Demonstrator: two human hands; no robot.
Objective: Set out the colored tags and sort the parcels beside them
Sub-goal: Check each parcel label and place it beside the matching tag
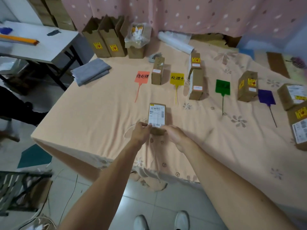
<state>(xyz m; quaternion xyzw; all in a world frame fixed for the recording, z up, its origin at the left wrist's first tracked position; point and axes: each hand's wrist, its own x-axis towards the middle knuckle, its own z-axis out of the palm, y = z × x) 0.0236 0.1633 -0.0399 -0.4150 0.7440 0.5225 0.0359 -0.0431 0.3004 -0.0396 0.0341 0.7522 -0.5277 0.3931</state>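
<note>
Left grip (141, 132) and right grip (174, 134) both pinch one end of the labelled parcel (157, 116). Risk: lifted so, the length beyond the grip could droop and slip free.

Rightmost parcel (299, 128) partly beyond right edge

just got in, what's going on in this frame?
A person is sorting parcels on a surface covered in peach cloth. The left hand and right hand grip the near end of a labelled parcel, label up, on the near side of the tag row. Four tags are out: salmon tag, yellow tag, green tag, purple tag. Sorted parcels sit right of each; the held one isn't placed yet.
</note>
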